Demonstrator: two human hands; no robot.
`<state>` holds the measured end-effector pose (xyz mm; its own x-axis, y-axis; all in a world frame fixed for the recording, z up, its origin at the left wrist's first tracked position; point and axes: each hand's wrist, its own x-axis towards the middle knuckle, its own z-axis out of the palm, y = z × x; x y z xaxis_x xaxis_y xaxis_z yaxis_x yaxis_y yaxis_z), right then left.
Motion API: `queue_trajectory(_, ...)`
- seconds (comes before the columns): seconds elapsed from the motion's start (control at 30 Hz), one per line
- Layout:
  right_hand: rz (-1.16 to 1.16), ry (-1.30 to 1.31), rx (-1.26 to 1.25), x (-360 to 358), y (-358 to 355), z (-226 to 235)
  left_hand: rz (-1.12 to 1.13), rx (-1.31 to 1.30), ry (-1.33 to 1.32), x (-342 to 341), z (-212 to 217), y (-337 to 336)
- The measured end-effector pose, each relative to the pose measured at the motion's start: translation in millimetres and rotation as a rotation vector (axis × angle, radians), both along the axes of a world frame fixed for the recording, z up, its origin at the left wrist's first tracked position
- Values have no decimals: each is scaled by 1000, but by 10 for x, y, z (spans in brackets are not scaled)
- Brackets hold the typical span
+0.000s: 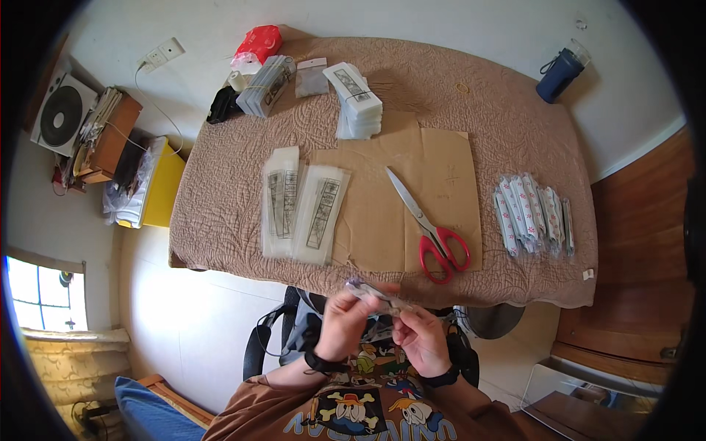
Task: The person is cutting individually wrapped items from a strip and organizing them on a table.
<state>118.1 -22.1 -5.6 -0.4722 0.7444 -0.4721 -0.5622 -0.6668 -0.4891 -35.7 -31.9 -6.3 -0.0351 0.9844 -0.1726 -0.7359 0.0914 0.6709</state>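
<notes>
Just off the table's near edge, my left hand (344,321) and my right hand (423,339) hold a slim plastic-wrapped packet (376,295) between them. The left fingers close on its left part, while the right thumb and fingers pinch its right end; what is inside is hard to make out. Beyond them a flattened piece of cardboard (368,191) lies on the table. Scissors (424,220) with red handles rest on it, blades pointing away. Two piles of flat clear printed sleeves (282,206) overlap its left side. Slim flower-patterned packets (526,209) lie grouped at the right.
A brown quilted cloth (213,191) covers the table. At the back are banded bundles of sleeves (354,92) and grey pouches (266,87), a small clear bag (312,77), a red bag (257,44), a black holder (222,106), a rubber band (462,88) and a blue bottle (562,76).
</notes>
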Motion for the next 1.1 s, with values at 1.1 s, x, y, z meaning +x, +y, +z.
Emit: queue_trajectory(1.1,73,-991,1897,175,448,321,-77,-219,-82,-15,82,69)
